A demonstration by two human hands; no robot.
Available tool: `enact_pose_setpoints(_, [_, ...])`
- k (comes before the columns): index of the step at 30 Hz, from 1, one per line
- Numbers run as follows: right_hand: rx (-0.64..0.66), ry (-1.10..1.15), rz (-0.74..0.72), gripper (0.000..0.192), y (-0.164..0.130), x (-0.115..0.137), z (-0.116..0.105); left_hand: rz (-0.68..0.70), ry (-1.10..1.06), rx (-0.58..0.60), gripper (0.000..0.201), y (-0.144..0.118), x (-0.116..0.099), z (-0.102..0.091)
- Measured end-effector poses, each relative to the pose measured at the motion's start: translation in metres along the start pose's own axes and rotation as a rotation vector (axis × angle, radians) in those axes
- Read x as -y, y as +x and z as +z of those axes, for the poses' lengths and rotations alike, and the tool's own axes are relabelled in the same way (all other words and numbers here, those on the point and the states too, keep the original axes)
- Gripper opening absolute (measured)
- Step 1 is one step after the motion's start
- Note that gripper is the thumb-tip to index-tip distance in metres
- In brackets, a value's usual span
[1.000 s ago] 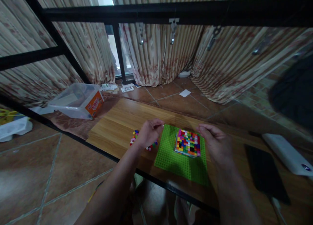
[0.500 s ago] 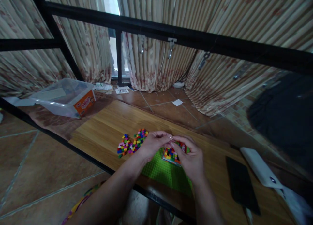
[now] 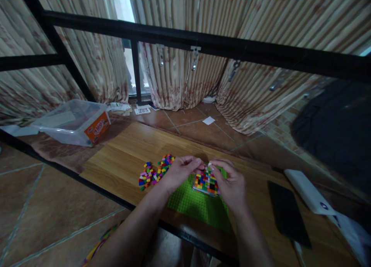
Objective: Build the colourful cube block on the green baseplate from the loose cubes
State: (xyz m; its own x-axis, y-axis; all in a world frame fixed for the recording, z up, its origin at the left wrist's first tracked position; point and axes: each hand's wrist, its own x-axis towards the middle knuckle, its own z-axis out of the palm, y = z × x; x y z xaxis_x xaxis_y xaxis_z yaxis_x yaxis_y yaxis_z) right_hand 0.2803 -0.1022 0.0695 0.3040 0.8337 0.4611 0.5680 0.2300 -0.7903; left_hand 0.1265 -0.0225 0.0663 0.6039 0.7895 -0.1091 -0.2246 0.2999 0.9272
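Note:
A green studded baseplate (image 3: 197, 206) lies on the wooden table, carrying a square panel of small coloured bricks (image 3: 205, 184). Over the panel's far edge, my right hand (image 3: 230, 184) pinches a small white brick (image 3: 210, 165) between thumb and forefinger. My left hand (image 3: 182, 172) is just to its left, thumb and fingers pressed together; whatever they hold is too small to make out. Left of my left wrist, loose coloured bricks (image 3: 147, 176) lie in a scattered pile on the wood.
A clear plastic box (image 3: 69, 122) with an orange label stands at the table's left end. At the right lie a black phone (image 3: 288, 213) with a cable and a white flat device (image 3: 307, 191). A black metal rail (image 3: 174, 35) crosses beyond the table, before curtains.
My hands, which met at the fingertips, have moved slightly apart. My right hand has shifted right, and the white brick in its pinch now shows. More of the brick panel is visible.

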Motion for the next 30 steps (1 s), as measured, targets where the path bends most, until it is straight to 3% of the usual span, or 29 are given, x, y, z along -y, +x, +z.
enact_pose_setpoints(3, [-0.043,0.01,0.121,0.017,0.002,-0.011,-0.012,0.028,0.117,-0.142,0.035,0.003,0.002,-0.008])
enact_pose_setpoints(6, [-0.039,0.036,0.256,0.021,0.002,-0.021,-0.021,0.036,0.249,-0.193,0.025,0.007,0.007,-0.015])
enact_pose_setpoints(17, [0.049,0.037,0.358,0.016,0.0,-0.038,-0.011,0.058,0.481,-0.106,0.02,0.006,0.012,-0.011])
enact_pose_setpoints(25, [-0.078,0.246,0.594,0.019,0.002,-0.034,0.0,0.029,0.53,-0.086,0.02,0.006,0.011,-0.01])
enact_pose_setpoints(30, [-0.141,0.374,0.691,0.031,0.001,-0.036,0.004,0.043,0.53,-0.063,0.023,0.007,0.015,-0.011])
